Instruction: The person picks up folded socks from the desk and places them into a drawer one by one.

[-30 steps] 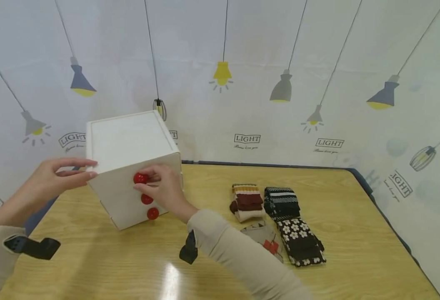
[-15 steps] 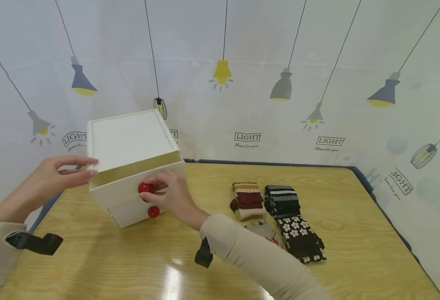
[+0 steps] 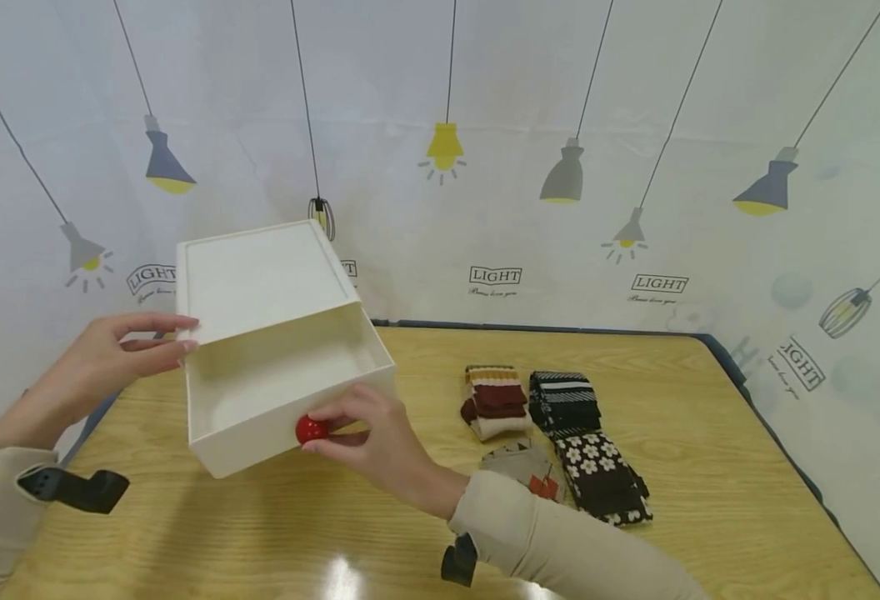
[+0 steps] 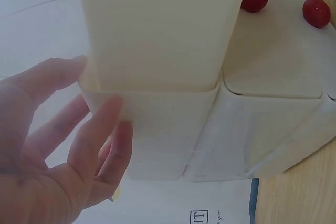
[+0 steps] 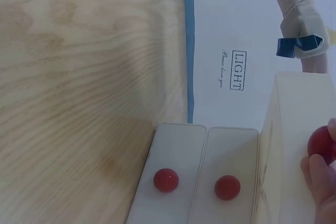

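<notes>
A white drawer cabinet stands at the left of the table, its top drawer pulled far out. Nothing lies on the visible part of that drawer's floor. My right hand pinches the drawer's round red knob between thumb and fingers. At the cabinet's front left top corner, my left hand holds the frame; in the left wrist view its bent fingers lie against the side. Two lower drawers are closed, their red knobs, the middle and the bottom, showing in the right wrist view.
Right of the cabinet lie folded socks: a maroon and cream pair, a black striped pair, a black flowered pair and a grey pair with a red patch. Behind the wooden table hangs a lamp-printed backdrop.
The top drawer was closed a second ago and has slid out toward the viewer, with my right hand moving on its knob. My left hand has stayed at the cabinet's corner.
</notes>
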`<move>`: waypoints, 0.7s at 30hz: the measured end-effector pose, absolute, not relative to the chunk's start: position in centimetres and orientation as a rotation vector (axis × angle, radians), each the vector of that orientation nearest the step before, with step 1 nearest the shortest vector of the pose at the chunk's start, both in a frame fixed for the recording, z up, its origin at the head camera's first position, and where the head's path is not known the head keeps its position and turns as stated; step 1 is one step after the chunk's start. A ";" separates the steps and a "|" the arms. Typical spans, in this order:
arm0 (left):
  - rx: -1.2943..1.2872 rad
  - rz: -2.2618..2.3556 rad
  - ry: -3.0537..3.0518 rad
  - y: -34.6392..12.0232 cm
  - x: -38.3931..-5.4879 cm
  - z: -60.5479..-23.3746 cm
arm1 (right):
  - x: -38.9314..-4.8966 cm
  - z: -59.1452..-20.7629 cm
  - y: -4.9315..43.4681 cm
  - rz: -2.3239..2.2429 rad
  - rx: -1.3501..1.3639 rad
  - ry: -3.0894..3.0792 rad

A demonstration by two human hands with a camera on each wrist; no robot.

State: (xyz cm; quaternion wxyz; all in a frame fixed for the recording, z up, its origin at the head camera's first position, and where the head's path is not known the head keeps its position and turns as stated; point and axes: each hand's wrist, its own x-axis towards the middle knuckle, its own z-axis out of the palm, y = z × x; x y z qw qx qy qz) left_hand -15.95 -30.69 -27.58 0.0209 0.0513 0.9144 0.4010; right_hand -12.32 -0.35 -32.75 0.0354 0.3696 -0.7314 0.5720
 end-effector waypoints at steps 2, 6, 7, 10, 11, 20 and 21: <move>0.163 1.241 2.839 -30.6 -16.0 -27.5 | -11.7 -32.7 0.0 1.805 1.138 -2.235; 0.161 1.218 2.848 -30.7 -16.1 -27.5 | -11.5 -34.2 0.3 1.726 1.194 -2.194; 0.159 1.211 2.851 -30.7 -16.1 -27.5 | -11.6 -34.6 0.4 1.723 1.213 -2.176; 0.155 1.212 2.849 -30.8 -16.1 -27.6 | -11.3 -34.8 0.6 1.678 1.263 -2.135; 0.157 1.220 2.843 -30.9 -16.1 -27.7 | -11.1 -34.9 0.7 1.671 1.274 -2.123; 0.163 1.247 2.823 -30.6 -16.0 -27.7 | -10.2 -35.4 1.1 1.680 1.275 -2.113; 0.162 1.239 2.831 -30.6 -16.0 -27.7 | -10.1 -35.6 1.1 1.677 1.271 -2.118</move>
